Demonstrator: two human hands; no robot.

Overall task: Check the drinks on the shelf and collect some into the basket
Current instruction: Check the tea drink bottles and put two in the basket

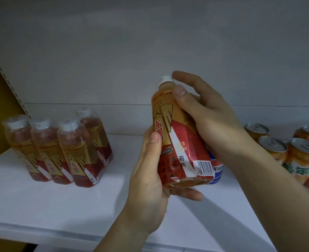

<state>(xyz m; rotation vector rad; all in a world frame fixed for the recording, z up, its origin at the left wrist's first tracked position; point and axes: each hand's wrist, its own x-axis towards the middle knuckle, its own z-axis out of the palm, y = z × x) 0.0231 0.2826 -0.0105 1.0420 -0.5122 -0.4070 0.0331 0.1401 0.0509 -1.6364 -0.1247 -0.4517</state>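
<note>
bottle (pixel 179 135) in both hands (shelf-side)

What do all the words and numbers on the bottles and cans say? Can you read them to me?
"东鹏" on the label of the held bottle, gripped by the left hand and right hand.
"药 药" lower on the same label.
"ml" there too; the number before it is blurred.
Barcode digits: too small to read.
"东鹏" on the shelf bottles.
"可" on the blue can, mostly hidden.
"美年" on an orange can, partly cut off.

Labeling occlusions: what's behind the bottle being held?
Behind the held bottle, a blue can stands on the shelf; only its lower right part shows. Bottle and right hand hide the rest.
</note>
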